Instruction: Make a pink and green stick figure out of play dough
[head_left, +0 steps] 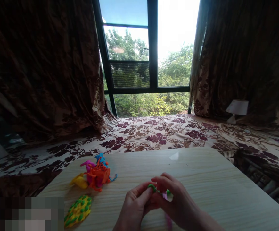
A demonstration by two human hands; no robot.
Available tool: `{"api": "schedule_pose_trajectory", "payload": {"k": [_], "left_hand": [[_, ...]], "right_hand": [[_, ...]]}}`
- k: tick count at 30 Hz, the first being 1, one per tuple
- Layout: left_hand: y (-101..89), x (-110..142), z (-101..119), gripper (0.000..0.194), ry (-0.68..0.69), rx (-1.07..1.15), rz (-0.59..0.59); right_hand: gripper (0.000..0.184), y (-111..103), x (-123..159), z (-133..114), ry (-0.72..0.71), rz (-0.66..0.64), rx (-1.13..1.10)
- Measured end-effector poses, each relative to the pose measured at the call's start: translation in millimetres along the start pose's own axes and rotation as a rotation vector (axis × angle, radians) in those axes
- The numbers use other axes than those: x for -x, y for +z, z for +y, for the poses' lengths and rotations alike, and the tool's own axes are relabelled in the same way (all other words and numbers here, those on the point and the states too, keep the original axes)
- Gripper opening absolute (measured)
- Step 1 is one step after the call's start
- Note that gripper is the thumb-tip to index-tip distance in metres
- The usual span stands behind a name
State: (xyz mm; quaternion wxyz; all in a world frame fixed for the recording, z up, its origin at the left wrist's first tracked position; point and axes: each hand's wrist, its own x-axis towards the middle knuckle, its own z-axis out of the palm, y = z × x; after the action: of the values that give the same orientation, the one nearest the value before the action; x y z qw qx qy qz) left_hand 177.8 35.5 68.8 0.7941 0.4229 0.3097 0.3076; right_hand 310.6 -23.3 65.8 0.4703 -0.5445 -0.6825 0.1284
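Both hands meet over the front middle of the table. Between the thumb and fingers of my left hand (pixel 139 200) is a piece of green modelling clay (pixel 151 187), curved at its top. My right hand (pixel 174 195) is closed against it from the other side, its fingertips near the green clay. A purple strip (pixel 168 221) hangs down by the right fingers, partly hidden by that hand. What exactly the right fingertips pinch is hard to see. To the left lies a flat yellow clay piece with green dots (pixel 78 210).
Orange, pink, blue and yellow clay lumps (pixel 99 173) lie in a heap on the left of the pale wooden table (pixel 213 179). Beyond are a flowered cloth ledge (pixel 153 134), a small white lamp (pixel 236 109), dark curtains and a window. A blurred patch covers the lower left corner.
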Motion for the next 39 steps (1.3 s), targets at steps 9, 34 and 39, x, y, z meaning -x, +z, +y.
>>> {"api": "schedule_pose_trajectory", "payload": {"k": [9,34,39], "left_hand": [[6.2,2.6,0.1,0.030,-0.055,0.020,-0.020],[-2.6,-1.3,0.8,0.033,0.036,-0.187,0.018],[-2.4,-3.3,-0.8,0.035,0.022,-0.145,0.014]], "right_hand": [[0.011,1.5,-0.5,3.4,0.010,0.023,0.163],[0.016,-4.1,-2.3,-1.2,0.037,-0.048,0.100],[0.015,-0.4,0.1,1.1,0.009,-0.027,0.166]]}}
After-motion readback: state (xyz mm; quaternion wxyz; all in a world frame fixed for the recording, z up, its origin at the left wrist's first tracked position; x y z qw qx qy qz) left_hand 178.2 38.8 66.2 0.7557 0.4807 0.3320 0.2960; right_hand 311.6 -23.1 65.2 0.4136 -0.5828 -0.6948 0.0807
